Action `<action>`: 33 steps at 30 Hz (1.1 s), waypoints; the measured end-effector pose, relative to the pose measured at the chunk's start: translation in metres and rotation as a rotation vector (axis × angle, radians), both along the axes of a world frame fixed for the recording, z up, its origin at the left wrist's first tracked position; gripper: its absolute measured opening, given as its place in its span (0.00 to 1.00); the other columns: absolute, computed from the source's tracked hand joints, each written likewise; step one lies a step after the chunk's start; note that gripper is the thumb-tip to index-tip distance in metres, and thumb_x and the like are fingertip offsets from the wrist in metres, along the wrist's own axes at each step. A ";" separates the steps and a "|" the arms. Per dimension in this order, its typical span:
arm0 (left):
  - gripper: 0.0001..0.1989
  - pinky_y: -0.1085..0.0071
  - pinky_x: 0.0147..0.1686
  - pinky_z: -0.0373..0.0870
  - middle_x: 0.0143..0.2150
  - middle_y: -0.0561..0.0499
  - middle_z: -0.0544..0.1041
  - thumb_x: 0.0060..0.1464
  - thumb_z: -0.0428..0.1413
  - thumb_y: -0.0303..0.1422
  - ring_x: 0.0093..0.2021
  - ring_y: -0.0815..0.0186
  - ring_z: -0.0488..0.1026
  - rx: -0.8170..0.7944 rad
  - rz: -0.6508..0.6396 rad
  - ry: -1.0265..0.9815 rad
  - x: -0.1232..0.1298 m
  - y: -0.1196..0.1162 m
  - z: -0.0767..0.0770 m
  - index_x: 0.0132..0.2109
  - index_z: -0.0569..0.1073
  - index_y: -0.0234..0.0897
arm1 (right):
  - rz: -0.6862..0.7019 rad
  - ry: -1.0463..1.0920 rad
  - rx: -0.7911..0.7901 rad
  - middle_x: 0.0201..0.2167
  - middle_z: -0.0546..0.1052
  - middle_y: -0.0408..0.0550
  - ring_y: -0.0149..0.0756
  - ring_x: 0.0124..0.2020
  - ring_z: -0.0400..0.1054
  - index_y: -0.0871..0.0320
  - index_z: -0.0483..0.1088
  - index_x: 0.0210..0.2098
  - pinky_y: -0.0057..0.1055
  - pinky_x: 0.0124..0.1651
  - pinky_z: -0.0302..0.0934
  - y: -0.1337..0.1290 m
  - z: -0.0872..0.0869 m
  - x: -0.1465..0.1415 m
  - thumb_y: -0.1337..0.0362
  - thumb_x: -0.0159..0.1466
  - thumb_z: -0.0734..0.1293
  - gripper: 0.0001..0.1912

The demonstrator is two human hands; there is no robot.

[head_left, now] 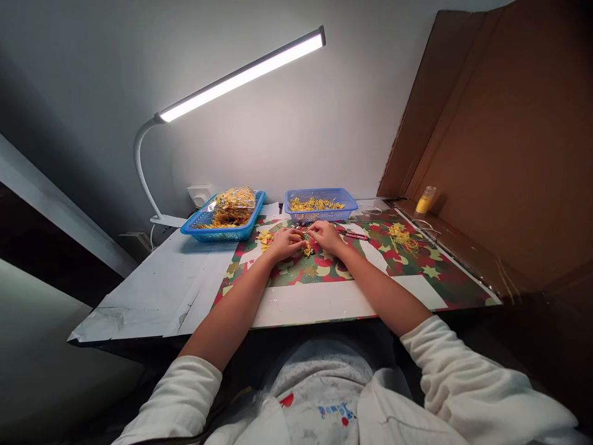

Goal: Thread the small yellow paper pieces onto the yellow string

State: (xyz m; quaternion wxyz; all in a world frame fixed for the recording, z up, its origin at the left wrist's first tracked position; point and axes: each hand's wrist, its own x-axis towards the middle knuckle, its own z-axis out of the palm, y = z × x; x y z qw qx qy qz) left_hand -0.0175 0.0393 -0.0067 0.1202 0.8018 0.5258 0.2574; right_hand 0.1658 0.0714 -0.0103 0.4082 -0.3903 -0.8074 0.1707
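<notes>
At the middle of the patterned mat, my left hand (287, 243) and my right hand (325, 237) work close together, fingers bent and pinching. Thin yellowish strands (304, 232) run between the fingertips of both hands. A small yellow flower-like piece (307, 250) shows just below them; whether it is joined to the strands I cannot tell. More yellow pieces (265, 240) lie by the left hand's outer side. Just beyond the fingers are small dark, shiny bits, too small to name. A pink-handled tool (354, 235) lies right of my right hand, partly hidden by it.
Behind my hands stands a blue-violet basket (320, 214) of yellow pieces. A blue basket (222, 234) at left holds more, some bagged. A yellow pile (402, 238) lies at right, near a yellow-filled bottle (425, 201). A lit lamp (243, 74) hangs above; cardboard (500, 148) walls the right.
</notes>
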 end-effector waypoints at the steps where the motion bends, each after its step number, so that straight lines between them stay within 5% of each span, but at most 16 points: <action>1: 0.12 0.57 0.55 0.61 0.51 0.53 0.77 0.53 0.54 0.41 0.54 0.53 0.65 -0.002 0.004 0.005 0.001 -0.001 0.001 0.33 0.82 0.45 | -0.012 0.011 -0.004 0.33 0.77 0.48 0.36 0.38 0.68 0.58 0.73 0.28 0.33 0.45 0.57 0.000 0.000 0.000 0.66 0.61 0.64 0.07; 15: 0.14 0.59 0.55 0.60 0.44 0.49 0.79 0.55 0.53 0.42 0.49 0.58 0.70 0.108 -0.011 -0.132 0.004 0.000 0.001 0.34 0.81 0.42 | -0.007 0.022 0.018 0.34 0.77 0.48 0.37 0.40 0.67 0.57 0.73 0.29 0.35 0.47 0.57 -0.001 0.001 0.000 0.65 0.62 0.64 0.07; 22: 0.14 0.65 0.45 0.66 0.37 0.48 0.80 0.53 0.56 0.43 0.40 0.61 0.73 0.094 -0.022 -0.209 0.007 0.001 0.002 0.33 0.80 0.40 | 0.075 -0.008 0.047 0.35 0.77 0.48 0.37 0.41 0.66 0.57 0.74 0.31 0.35 0.47 0.55 -0.004 0.001 -0.001 0.66 0.62 0.64 0.07; 27: 0.16 0.70 0.33 0.65 0.31 0.49 0.79 0.52 0.56 0.44 0.32 0.65 0.72 0.014 0.024 -0.300 0.007 0.004 0.002 0.30 0.80 0.37 | -0.031 0.019 0.075 0.34 0.76 0.48 0.38 0.39 0.64 0.57 0.74 0.32 0.36 0.46 0.55 -0.007 0.003 0.000 0.66 0.60 0.64 0.06; 33: 0.18 0.72 0.29 0.63 0.28 0.50 0.79 0.51 0.56 0.46 0.29 0.66 0.71 -0.070 0.056 -0.376 0.006 0.004 0.000 0.30 0.80 0.36 | -0.156 -0.048 0.024 0.35 0.73 0.49 0.41 0.41 0.61 0.56 0.73 0.20 0.40 0.47 0.55 -0.014 0.000 -0.002 0.60 0.56 0.68 0.10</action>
